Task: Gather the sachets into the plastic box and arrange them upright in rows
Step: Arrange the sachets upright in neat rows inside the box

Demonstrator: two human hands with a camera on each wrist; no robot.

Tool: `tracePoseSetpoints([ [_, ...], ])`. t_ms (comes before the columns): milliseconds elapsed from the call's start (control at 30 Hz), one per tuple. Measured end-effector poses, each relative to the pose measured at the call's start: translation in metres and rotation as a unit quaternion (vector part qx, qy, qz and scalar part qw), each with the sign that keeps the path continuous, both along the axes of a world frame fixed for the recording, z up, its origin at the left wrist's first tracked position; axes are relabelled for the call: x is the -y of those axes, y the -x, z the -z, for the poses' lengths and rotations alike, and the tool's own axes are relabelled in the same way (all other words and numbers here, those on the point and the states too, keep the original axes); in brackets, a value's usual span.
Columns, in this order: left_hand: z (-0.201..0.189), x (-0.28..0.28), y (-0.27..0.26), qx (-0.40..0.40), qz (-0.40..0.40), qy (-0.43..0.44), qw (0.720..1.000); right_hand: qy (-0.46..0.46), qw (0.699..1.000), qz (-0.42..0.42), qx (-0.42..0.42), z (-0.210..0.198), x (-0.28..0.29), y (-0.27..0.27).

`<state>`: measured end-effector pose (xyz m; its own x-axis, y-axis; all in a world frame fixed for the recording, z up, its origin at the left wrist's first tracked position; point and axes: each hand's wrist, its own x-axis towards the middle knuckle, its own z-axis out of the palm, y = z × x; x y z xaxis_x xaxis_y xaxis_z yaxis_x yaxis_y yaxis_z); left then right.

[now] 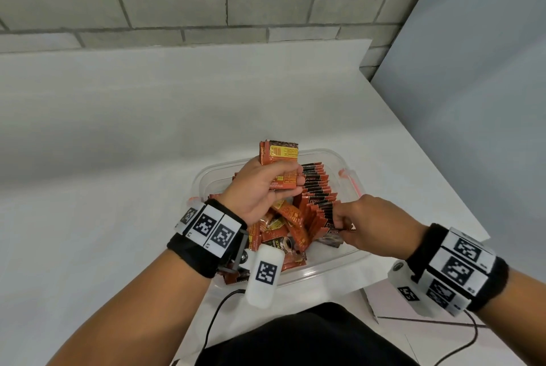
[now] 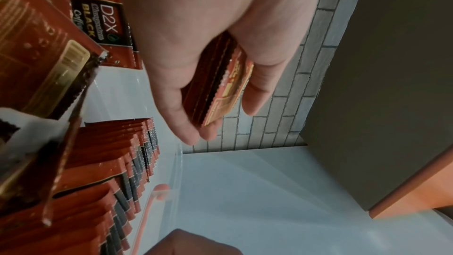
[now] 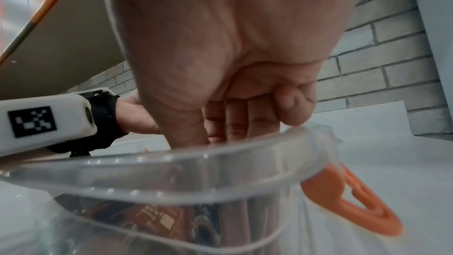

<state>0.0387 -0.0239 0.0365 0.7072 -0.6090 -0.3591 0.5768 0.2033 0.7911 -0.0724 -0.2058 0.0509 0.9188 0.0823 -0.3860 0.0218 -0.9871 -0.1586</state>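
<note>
Sachets [image 1: 295, 224] lay in the box [image 1: 331, 265] on the bench [image 1: 118, 159]. Some stood in a row [image 1: 317, 185] along the right side; others lay in a heap. The left hand [image 1: 260, 188] gripped a small stack [image 1: 279, 156] above the box. The right hand [image 1: 372, 224] pinched the near end of the row. The lining-up step looked under way. Next, the stack probably needed to go in upright beside the row.

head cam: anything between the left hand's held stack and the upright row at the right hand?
Yes: a loose heap of sachets lies in the plastic box, below the left hand and beside the upright row that the right hand touches. Head view.
</note>
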Motion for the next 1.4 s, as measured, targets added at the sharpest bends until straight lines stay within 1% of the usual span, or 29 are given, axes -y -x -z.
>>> tracePoseSetpoints([
  [100, 0.001, -0.002, 0.0, 0.001, -0.002, 0.0, 1.0, 0.026, 1.0, -0.007, -0.001, -0.001, -0.002, -0.002],
  [233, 0.003, -0.002, 0.0, 0.005, -0.001, -0.002, 1.0, 0.095, 0.995, -0.039, -0.008, 0.0, -0.006, -0.002],
  [467, 0.003, -0.001, 0.001, 0.009, 0.003, -0.002, 1.0, 0.143, 0.987, -0.075, -0.015, 0.003, -0.009, -0.005],
  [667, 0.002, -0.001, 0.002, 0.011, 0.004, -0.005, 1.0, 0.206, 0.972, -0.113, -0.022, 0.008, -0.017, -0.012],
  [767, 0.002, -0.002, 0.002, 0.009, 0.003, -0.007, 1.0, 0.214, 0.968, -0.135, 0.003, 0.011, -0.018, -0.013],
  [867, 0.002, -0.004, 0.003, 0.009, 0.002, -0.008, 1.0, 0.219, 0.965, -0.143, 0.004, 0.014, -0.017, -0.012],
  [967, 0.002, -0.004, 0.003, 0.009, 0.003, -0.007, 1.0, 0.223, 0.965, -0.138, 0.004, 0.014, -0.016, -0.013],
  [1100, 0.001, -0.003, 0.004, 0.01, 0.005, -0.005, 1.0, 0.206, 0.971, -0.117, 0.013, 0.009, -0.014, -0.014],
  [1267, 0.001, -0.003, 0.005, 0.013, 0.009, -0.007, 1.0, 0.194, 0.976, -0.102, -0.002, 0.006, -0.011, -0.013],
  [1400, 0.001, -0.003, 0.006, 0.01, 0.005, -0.007, 1.0, 0.168, 0.98, -0.102, 0.017, 0.005, -0.009, -0.012],
])
